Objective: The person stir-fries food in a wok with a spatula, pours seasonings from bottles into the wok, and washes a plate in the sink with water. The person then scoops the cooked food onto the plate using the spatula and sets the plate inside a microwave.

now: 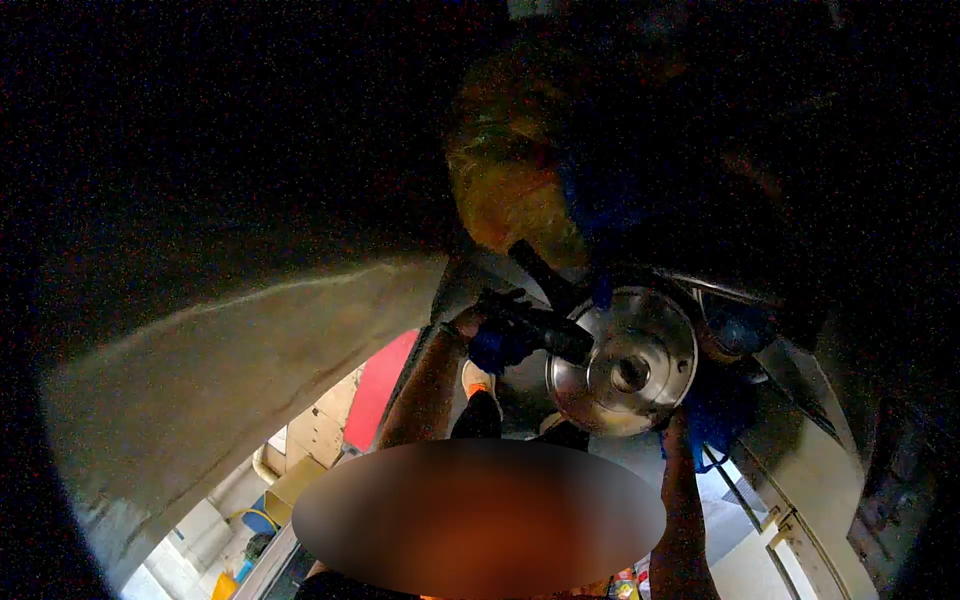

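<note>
A shiny round metal disc (655, 390) with a raised hub faces the camera, right of centre. On its left, my left hand (492, 335), dark and partly blue, is wrapped round a black tool (560, 336) whose blunt end overlaps the disc's left edge. My right hand (678, 430) is at the disc's lower right edge, beside dark blue material (722, 425). Its fingers are hidden or too dark to make out.
A wide pale curved panel (250, 340) spans the left. Above hangs a rusty brown part (515, 190) in deep shadow. A red panel (382, 390) and a shoe (478, 380) show below. A metal frame (790, 520) stands at lower right.
</note>
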### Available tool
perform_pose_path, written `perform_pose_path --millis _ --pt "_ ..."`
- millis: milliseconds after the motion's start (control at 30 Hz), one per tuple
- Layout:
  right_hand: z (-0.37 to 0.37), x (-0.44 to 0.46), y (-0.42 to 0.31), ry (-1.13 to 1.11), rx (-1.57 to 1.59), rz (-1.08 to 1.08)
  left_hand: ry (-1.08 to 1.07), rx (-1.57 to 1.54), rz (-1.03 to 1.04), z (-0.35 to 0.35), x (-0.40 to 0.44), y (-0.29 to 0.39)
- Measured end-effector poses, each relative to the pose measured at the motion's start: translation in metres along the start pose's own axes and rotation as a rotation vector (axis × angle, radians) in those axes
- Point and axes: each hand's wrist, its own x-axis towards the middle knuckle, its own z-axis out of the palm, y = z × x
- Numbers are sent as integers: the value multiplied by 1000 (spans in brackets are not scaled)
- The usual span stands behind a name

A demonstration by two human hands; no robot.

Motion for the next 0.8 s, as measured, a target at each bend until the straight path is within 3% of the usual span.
perform_pose_path --millis 67,133,233,600,800 --pt "-41 19 50 -127 -40 -78 6 -59 -15 3 -6 -8" --pt "16 -12 19 9 21 4 32 -119 -17 8 -6 -17" --pt "32 -32 -1 46 93 51 61 -215 -39 22 -9 -12" --pt "49 -85 11 75 266 -14 122 -597 -40 57 -38 -13" --pt "25 -87 3 37 318 -12 121 -795 -38 75 -41 36"
